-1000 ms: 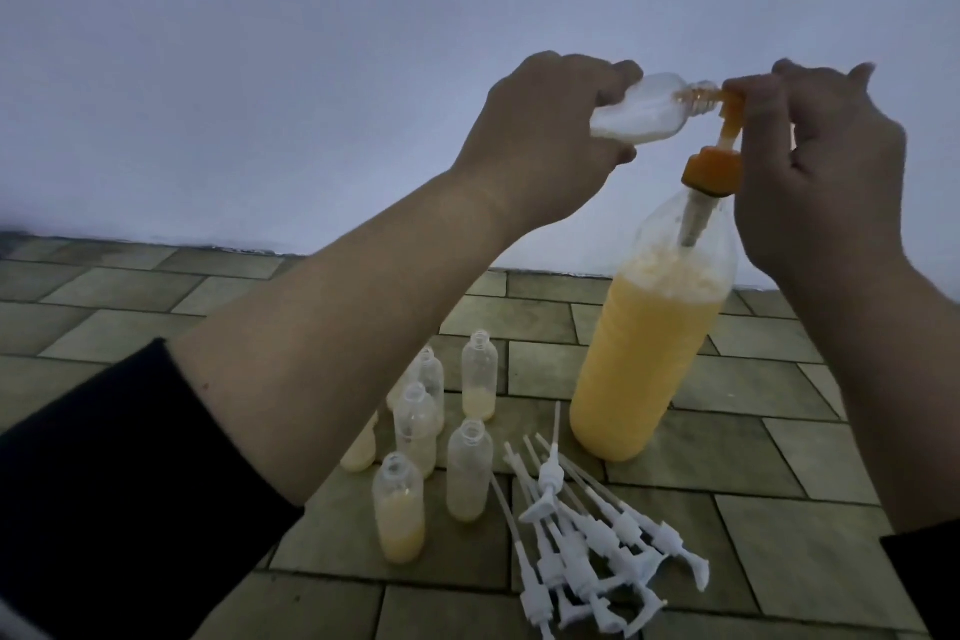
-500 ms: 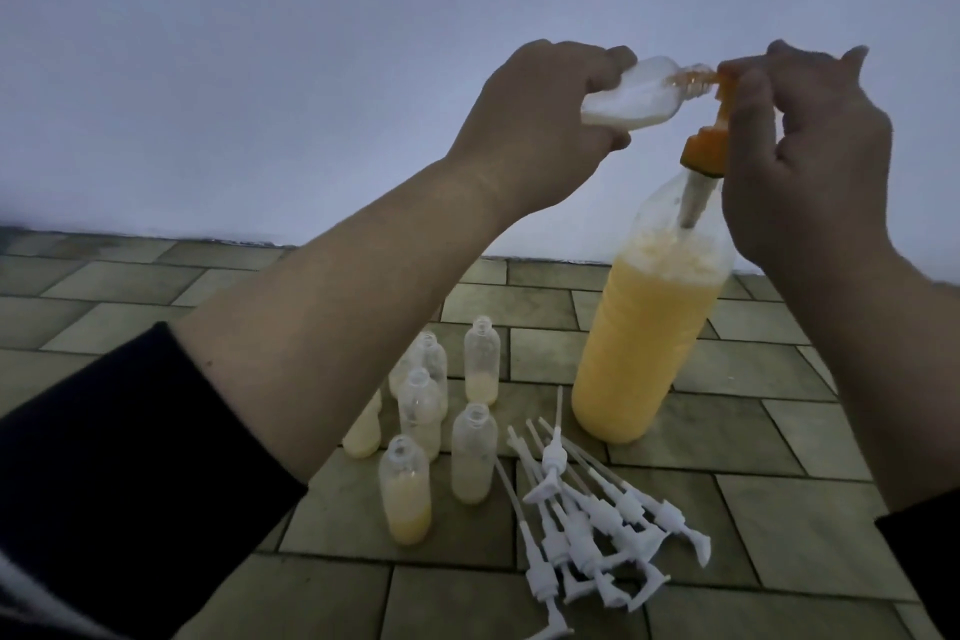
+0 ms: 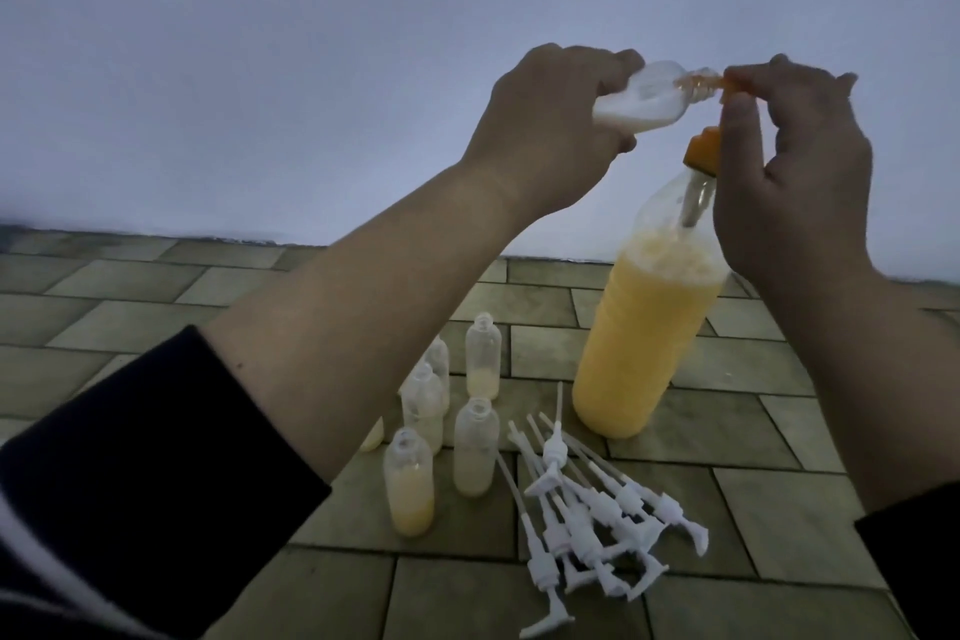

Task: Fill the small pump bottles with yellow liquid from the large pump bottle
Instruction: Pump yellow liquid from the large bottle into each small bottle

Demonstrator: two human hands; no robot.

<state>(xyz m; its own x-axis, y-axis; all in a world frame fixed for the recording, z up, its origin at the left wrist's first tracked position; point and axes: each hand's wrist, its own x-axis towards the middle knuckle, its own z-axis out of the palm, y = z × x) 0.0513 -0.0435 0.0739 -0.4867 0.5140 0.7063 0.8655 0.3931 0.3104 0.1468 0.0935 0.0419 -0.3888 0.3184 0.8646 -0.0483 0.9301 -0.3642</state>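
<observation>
A large clear bottle [image 3: 644, 327], mostly full of yellow liquid, stands on the tiled floor with an orange pump head [image 3: 722, 88] on top. My left hand [image 3: 545, 125] grips a small clear bottle [image 3: 280, 104] held on its side, its mouth against the orange spout. My right hand [image 3: 789, 172] pinches the pump head between thumb and fingers. A little pale liquid lies in the held bottle. Several small bottles [image 3: 475, 447] stand on the floor below my left forearm, some partly filled with yellow.
A pile of white pump tops [image 3: 587, 509] with long tubes lies on the tiles in front of the large bottle. A pale wall [image 3: 311, 68] rises behind the floor [image 3: 779, 509].
The pump head has risen a little above the orange collar. Both hands and the held bottle have kept their places at the spout while the view shifted slightly.
</observation>
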